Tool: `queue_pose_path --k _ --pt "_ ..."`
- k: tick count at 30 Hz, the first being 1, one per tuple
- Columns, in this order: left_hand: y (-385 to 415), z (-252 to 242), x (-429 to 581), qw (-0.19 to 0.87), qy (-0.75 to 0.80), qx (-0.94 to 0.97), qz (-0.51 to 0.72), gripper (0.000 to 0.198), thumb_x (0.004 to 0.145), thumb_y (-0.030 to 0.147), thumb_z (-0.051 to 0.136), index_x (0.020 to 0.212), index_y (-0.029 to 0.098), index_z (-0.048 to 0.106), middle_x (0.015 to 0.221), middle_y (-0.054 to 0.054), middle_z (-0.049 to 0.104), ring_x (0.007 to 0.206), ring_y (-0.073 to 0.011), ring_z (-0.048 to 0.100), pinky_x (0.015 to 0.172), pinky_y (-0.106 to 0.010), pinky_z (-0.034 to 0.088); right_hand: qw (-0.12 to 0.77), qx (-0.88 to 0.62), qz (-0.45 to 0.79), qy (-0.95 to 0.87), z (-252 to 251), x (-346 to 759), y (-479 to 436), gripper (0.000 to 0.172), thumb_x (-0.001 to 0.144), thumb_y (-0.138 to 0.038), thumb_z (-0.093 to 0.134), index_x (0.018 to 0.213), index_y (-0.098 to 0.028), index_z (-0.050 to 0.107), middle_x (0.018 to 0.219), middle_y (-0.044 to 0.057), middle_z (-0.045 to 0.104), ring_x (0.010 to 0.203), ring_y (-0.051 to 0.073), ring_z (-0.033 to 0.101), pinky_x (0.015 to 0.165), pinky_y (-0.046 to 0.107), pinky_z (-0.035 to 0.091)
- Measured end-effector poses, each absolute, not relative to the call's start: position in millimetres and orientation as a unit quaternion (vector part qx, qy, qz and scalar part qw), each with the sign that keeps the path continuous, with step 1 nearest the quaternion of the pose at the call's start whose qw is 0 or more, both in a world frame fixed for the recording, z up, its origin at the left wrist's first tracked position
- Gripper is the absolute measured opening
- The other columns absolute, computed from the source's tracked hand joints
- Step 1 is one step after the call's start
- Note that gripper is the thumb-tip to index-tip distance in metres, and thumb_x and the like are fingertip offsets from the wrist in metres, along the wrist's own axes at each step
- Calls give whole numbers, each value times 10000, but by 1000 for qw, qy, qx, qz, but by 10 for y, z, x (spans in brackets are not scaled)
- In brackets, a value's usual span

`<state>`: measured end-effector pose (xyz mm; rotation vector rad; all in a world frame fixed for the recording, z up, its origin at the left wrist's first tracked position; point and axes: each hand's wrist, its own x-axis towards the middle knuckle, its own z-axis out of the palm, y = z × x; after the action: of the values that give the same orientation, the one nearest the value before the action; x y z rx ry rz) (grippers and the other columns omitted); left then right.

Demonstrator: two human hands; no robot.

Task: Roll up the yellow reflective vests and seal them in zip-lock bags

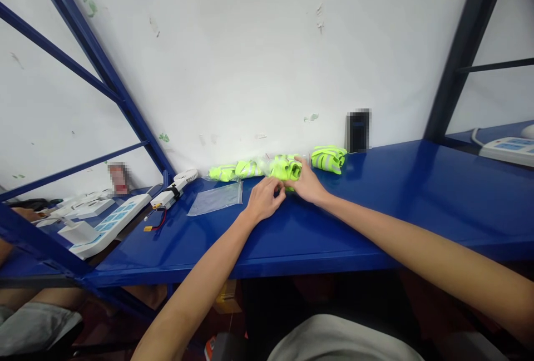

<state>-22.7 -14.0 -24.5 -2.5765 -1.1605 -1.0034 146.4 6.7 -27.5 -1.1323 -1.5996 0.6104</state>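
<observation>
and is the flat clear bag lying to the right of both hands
No, the flat clear bag lies to the left of the left hand.

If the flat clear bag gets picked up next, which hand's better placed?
Probably the left hand: it is closer to the clear bag. The right hand is farther across, fingers against a green bundle. Whether the left grips that too is unclear.
</observation>
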Motion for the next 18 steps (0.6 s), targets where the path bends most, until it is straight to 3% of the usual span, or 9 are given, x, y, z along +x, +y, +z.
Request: queue_pose_path --k 2,4,7,9,11,15,18 --pt "-118 -210 -289 76 -403 -837 -361 205 859 308 548 1026 202 603 775 -22 580 761 -174 552 749 -288 424 512 -476 212 -683 -269 1489 73 725 643 -224 681 1314 -138 420 1205 136 555 1120 288 549 985 434 430" --pt "-101 -165 -380 89 -430 -805 -398 442 837 355 592 1246 204 523 805 -19 599 783 -181 569 796 -302 438 515 -452 150 -712 -274 1509 64 628 636 -207 683 1236 -156 506 1206 129 518 1156 297 515 1005 444 415" --pt "-91 -105 -537 114 -432 -795 -411 674 798 396 646 1397 214 397 1081 -81 621 1038 -238 562 956 -366 410 508 -391 77 -764 -278 1521 16 553 655 -147 646 1201 -177 568 1141 105 506 1103 279 530 984 429 430" --pt "-89 -83 -622 108 -413 -813 -395 575 831 398 608 1359 230 455 1284 -106 546 1211 -268 479 1045 -408 351 489 -352 57 -796 -269 1524 -29 570 683 -98 596 1243 -196 551 1091 90 531 1043 263 551 945 417 449" --pt "-85 -77 -669 87 -402 -827 -382 407 887 371 527 1271 237 536 1318 -97 524 1238 -258 460 1062 -412 335 473 -320 34 -820 -253 1526 -74 584 696 -68 572 1261 -207 525 1107 90 555 1064 270 532 943 422 444" --pt "-91 -68 -656 97 -417 -808 -405 256 866 299 520 1092 201 588 1084 -87 596 1044 -232 534 946 -366 398 419 -282 -27 -863 -224 1531 -138 486 715 -37 558 1172 -200 556 1074 93 584 1062 281 492 932 433 438" --pt "-110 -50 -636 126 -436 -809 -373 41 803 229 532 803 195 554 815 -43 575 813 -201 530 773 -319 405 376 -269 -69 -884 -219 1524 -162 462 738 -16 531 1159 -201 573 1040 98 581 1028 278 482 901 429 448"
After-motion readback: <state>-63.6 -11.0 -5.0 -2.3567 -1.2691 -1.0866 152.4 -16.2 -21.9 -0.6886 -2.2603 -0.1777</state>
